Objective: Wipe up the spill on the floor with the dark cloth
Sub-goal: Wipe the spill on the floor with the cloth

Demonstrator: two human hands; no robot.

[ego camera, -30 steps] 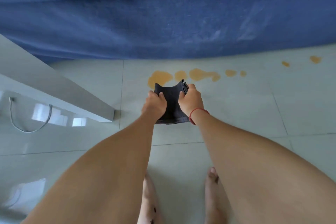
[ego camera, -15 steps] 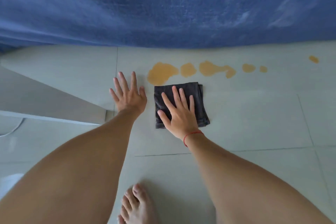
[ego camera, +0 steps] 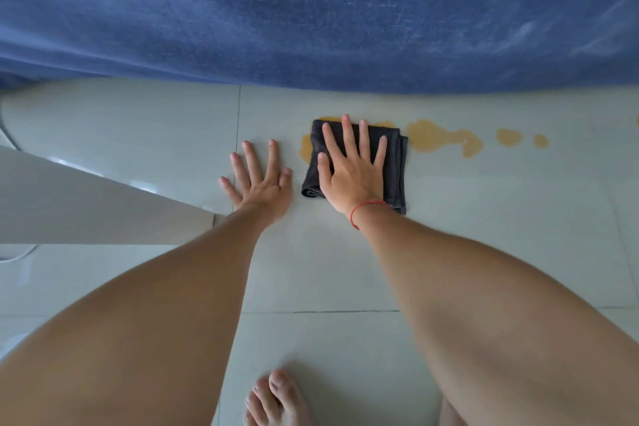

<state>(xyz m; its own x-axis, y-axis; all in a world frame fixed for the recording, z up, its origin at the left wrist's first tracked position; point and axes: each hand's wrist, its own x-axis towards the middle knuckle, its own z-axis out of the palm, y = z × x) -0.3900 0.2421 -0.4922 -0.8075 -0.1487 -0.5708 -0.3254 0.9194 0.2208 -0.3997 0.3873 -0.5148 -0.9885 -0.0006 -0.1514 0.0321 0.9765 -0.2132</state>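
Note:
A folded dark cloth point(ego camera: 395, 166) lies on the pale tiled floor point(ego camera: 501, 235), over the left end of an orange spill point(ego camera: 436, 137). My right hand point(ego camera: 352, 171), with a red string at the wrist, lies flat on the cloth with its fingers spread, pressing down rather than gripping. A sliver of orange shows at the cloth's left edge. To the cloth's right the spill continues as a larger blot and two small drops point(ego camera: 509, 137). My left hand point(ego camera: 260, 180) rests flat on the bare tile just left of the cloth, holding nothing.
A blue sofa front point(ego camera: 311, 10) runs along the floor just beyond the spill. A white table corner point(ego camera: 103, 207) juts in from the left, close to my left forearm. A white cable point(ego camera: 17, 252) lies beneath it. My bare foot point(ego camera: 276, 398) is at the bottom.
A second ago both hands held the cloth above the floor. It then lay on the tile before the spill; now my right hand has pushed it forward onto the left blot.

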